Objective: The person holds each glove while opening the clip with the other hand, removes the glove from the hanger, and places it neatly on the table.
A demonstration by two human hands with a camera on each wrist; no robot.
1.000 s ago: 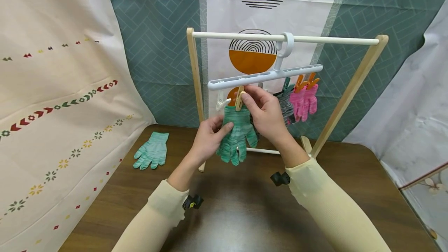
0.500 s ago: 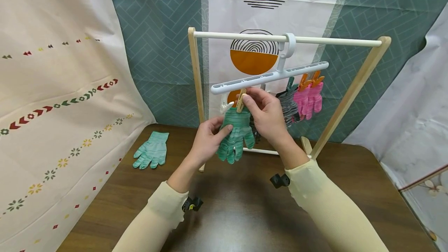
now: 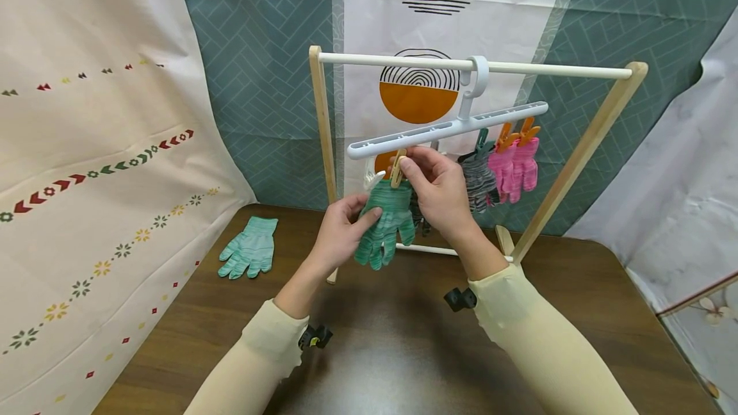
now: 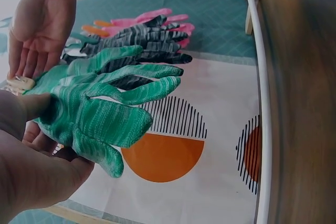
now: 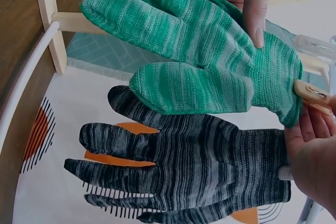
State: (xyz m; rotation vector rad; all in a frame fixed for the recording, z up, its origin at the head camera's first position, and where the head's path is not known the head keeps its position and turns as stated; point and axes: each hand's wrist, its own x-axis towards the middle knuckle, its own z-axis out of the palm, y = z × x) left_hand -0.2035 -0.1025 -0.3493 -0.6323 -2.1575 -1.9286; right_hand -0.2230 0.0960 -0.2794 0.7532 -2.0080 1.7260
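Observation:
A green striped glove [image 3: 389, 219] hangs cuff-up beneath the left part of a pale hanger [image 3: 446, 129]. My left hand [image 3: 341, 228] holds its side, thumb in front and fingers behind. At the cuff, my right hand [image 3: 441, 192] pinches a yellowish clothespin [image 3: 396, 170] between thumb and fingers. In the right wrist view, this clothespin [image 5: 312, 93] sits at the cuff's edge. A white clip [image 3: 373, 179] hangs just left of it. Behind the green glove, a black-and-grey glove [image 5: 194, 166] hangs, largely hidden by my right hand in the head view.
Pink gloves [image 3: 513, 170] on orange clips and another grey glove [image 3: 477, 178] hang at the hanger's right. A wooden rack with a white rod [image 3: 553, 70] carries the hanger. Another green glove [image 3: 249, 248] lies on the brown table [image 3: 369, 351] at left.
The hanger has swung, its right end moving rightward along with the pink and grey gloves. The held glove's fingers have shifted slightly left. Both hands keep their holds almost in place.

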